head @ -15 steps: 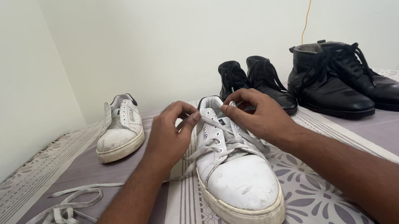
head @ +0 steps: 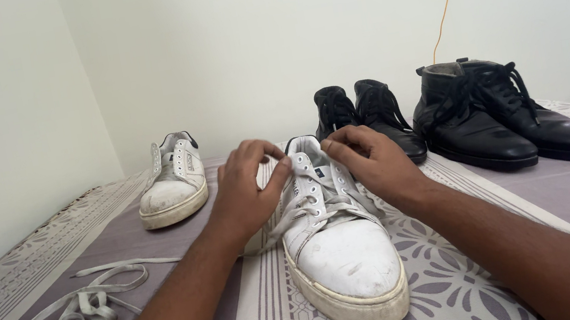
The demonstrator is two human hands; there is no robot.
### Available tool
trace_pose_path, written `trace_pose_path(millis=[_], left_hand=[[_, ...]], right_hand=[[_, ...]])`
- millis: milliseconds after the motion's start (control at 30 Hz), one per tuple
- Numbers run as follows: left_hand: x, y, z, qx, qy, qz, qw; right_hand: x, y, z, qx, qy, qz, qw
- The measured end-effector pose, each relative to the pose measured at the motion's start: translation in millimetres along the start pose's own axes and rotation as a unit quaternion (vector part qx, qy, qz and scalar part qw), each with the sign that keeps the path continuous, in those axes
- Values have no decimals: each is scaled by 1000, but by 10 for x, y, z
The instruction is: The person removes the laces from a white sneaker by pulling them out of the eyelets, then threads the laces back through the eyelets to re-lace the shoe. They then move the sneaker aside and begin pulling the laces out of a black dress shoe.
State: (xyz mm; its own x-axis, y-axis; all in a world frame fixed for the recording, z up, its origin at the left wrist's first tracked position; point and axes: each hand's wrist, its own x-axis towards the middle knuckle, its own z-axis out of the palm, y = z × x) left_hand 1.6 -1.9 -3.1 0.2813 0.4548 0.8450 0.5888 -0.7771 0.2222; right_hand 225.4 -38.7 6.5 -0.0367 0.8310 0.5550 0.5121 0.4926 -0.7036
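left hand (head: 247, 189): fingers pinched the white lace at the sneaker's collar
right hand (head: 370, 161): fingers gripped the opposite lace end
scuffed white leather sneaker (head: 342, 247): dead centre on the patterned bedsheet (head: 265, 317)
loose grey lace (head: 72, 315): 8 o'clock of it

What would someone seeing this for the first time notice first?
Most striking is the white sneaker in the centre of the patterned bedsheet, with the left hand and right hand pinching its laces near the tongue. A loose white lace lies tangled at the lower left. Behind stand a second, unlaced white sneaker and two pairs of black boots.
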Motion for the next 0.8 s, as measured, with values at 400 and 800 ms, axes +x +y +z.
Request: trace_pose_path(millis=[400,800], left_hand=[[31,320,-6,-22,-105,80,991],[111,251,8,-97,-130,22,986]], right_hand=[[48,82,-16,47,1,-21,999],[27,46,-13,-48,1,-31,998]])
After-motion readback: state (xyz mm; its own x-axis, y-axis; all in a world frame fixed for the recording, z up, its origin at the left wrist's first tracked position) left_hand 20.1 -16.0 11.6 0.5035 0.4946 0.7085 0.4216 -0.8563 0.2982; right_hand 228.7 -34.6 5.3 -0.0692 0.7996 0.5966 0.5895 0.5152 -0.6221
